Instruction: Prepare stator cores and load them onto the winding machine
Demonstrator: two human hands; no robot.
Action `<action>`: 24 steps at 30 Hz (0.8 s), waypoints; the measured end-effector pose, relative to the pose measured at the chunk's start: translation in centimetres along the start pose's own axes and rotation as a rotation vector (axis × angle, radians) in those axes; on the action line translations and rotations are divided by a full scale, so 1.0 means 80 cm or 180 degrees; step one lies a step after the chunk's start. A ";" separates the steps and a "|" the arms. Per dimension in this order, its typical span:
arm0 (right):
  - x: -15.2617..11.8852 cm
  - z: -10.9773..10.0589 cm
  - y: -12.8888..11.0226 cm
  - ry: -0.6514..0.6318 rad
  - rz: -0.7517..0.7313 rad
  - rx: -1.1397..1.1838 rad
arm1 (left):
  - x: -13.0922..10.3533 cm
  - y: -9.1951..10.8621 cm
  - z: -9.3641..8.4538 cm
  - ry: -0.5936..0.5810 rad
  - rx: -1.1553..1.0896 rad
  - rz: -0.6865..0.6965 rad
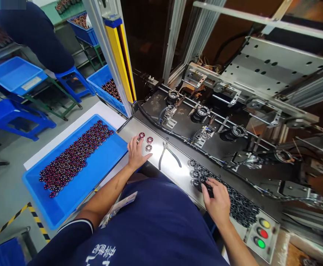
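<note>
My left hand rests at the left end of the metal ledge, thumb spread away from the fingers. Its fingertips are at a small group of round cores with red and pale tops, among them a red-topped core and a paler core. Pliers lie with handles apart in the middle of the ledge. Over the near end of a long bed of black round slotted parts is my right hand, thumb and fingers apart around the black parts below; whether it touches one is hard to see.
To my left, a blue tray holds many red-and-black cores. Beyond the ledge stands a machine with several ring-shaped holders. A button box sits at right. A yellow light-curtain post rises ahead; a seated person is at far left.
</note>
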State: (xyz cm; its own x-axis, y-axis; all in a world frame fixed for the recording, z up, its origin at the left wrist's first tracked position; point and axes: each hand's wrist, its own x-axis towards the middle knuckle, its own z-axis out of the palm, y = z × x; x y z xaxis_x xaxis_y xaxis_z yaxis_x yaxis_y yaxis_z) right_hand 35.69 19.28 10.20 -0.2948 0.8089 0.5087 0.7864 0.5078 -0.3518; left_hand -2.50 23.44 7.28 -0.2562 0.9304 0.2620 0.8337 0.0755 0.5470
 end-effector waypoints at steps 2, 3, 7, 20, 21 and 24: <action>-0.012 -0.001 0.000 0.0017 0.0085 -0.0079 | 0.011 -0.001 0.008 -0.0029 0.0070 0.0058; -0.017 0.000 -0.001 0.0000 0.0119 -0.0114 | 0.014 -0.003 0.010 -0.0029 0.0097 0.0077; -0.033 0.012 -0.008 -0.0275 0.0162 -0.0250 | 0.017 -0.008 0.005 0.0044 0.0118 0.0181; 0.005 0.051 -0.029 -0.1223 -0.0359 -0.0078 | 0.010 0.069 -0.027 0.0104 -0.0873 0.0555; 0.011 0.054 -0.029 -0.1256 -0.0425 -0.0004 | 0.009 0.074 -0.031 0.0029 -0.0991 0.0498; 0.032 0.058 -0.028 -0.1268 -0.0632 0.0282 | 0.004 0.088 -0.046 -0.0341 -0.1402 0.0248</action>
State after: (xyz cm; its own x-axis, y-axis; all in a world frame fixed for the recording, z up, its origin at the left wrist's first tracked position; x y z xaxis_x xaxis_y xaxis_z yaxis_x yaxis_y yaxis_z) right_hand 30.69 21.60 8.64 -0.6347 0.7354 0.2371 0.6491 0.6740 -0.3528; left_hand 1.52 22.92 14.15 -0.1295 0.9609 0.2449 0.5551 -0.1344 0.8209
